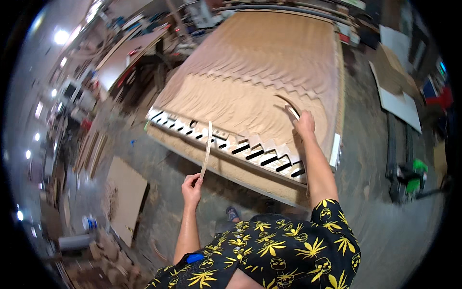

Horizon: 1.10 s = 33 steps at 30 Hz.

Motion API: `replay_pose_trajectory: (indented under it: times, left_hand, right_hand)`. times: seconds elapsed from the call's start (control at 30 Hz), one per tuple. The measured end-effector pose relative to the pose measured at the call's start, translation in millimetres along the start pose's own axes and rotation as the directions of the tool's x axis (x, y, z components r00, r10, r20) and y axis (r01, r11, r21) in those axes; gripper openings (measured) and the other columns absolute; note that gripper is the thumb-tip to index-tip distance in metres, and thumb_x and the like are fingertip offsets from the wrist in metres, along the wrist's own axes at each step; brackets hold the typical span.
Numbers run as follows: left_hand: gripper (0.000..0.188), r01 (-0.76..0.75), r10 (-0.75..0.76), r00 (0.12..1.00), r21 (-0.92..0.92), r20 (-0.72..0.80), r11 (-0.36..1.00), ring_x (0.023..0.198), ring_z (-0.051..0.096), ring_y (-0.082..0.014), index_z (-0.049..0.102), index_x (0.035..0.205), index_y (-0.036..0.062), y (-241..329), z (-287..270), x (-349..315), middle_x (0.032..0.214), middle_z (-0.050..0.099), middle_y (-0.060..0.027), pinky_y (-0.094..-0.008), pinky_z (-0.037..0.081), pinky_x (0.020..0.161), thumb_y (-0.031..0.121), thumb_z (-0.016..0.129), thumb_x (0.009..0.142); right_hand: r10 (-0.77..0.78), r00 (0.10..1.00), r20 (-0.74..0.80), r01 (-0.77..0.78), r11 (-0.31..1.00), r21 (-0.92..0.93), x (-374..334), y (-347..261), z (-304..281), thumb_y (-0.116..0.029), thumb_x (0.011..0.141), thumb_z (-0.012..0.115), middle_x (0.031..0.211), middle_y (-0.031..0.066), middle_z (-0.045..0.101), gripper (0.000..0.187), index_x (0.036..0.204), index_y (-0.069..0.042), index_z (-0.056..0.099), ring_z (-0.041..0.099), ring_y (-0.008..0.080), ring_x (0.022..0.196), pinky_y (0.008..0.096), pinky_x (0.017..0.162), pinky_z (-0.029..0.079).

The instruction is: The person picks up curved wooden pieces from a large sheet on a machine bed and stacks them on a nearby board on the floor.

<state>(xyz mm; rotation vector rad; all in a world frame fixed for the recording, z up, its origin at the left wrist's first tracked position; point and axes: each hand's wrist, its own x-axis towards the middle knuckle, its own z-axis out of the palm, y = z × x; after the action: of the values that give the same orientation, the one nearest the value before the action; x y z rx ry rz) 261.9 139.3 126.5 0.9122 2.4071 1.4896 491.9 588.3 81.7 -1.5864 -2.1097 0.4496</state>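
Note:
A long, thin, pale, slightly bent strip [207,156] rises from the closed fingers of my left hand [192,191]. Its upper end reaches over the front edge of a big bed covered in tan dust [216,96]. Above the right part of that bed, my right hand [305,124] is closed on a curved wooden strip [288,101], which bows up and to the left. A second short piece seems to lie against it, but I cannot make it out fully. Along the bed's near edge runs a light slotted rail [240,149] with black slots, partly dust-covered.
A tan sheet panel [126,200] and several wooden strips [90,151] lie on the floor to the left. A worktable [130,58] stands beyond them. On the right are stacked boards [392,70] and a black and green machine part [414,178].

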Motion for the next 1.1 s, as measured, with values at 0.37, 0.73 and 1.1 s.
replay_pose_trajectory:
  times: [0.37, 0.73, 1.1]
  left_hand:
    - [0.019, 0.317, -0.306, 0.802, -0.070, -0.513, 0.946, 0.078, 0.060, -0.0116, 0.073, 0.108, 0.0006, -35, -107, -179, 0.090, 0.064, -0.0054, -0.0254, 0.050, 0.072, 0.004, 0.071, 0.089]
    - [0.022, 0.461, -0.334, 0.504, -0.079, -0.797, 0.884, 0.081, 0.064, -0.0230, 0.072, 0.108, 0.0040, -70, -196, -435, 0.091, 0.065, -0.0094, -0.0330, 0.050, 0.073, 0.012, 0.071, 0.088]
    - [0.026, 0.692, -0.391, 0.185, -0.163, -0.902, 0.703, 0.091, 0.063, -0.0336, 0.071, 0.113, 0.0082, -65, -268, -639, 0.099, 0.066, -0.0113, -0.0427, 0.050, 0.079, 0.024, 0.065, 0.093]
  right_hand:
    - [-0.473, 0.732, 0.490, -0.069, 0.664, 0.744, -147, -248, 77, -0.021, 0.083, 0.065, 0.068, 0.0040, 0.061, 0.025, 0.097, 0.000, 0.067, 0.059, 0.0172, 0.065, 0.0339, 0.060, 0.049]
    - [-0.534, -0.526, 0.662, -0.733, 0.679, -0.034, -639, -320, 114, -0.016, 0.085, 0.051, 0.084, 0.0128, 0.066, 0.026, 0.103, 0.000, 0.062, 0.061, 0.0249, 0.067, 0.0382, 0.064, 0.053]
    - [-0.299, -0.856, 0.423, -0.384, 0.914, -0.131, -922, -344, 43, -0.017, 0.088, 0.049, 0.118, 0.0153, 0.065, 0.039, 0.124, 0.000, 0.052, 0.063, 0.0328, 0.107, 0.0491, 0.095, 0.050]
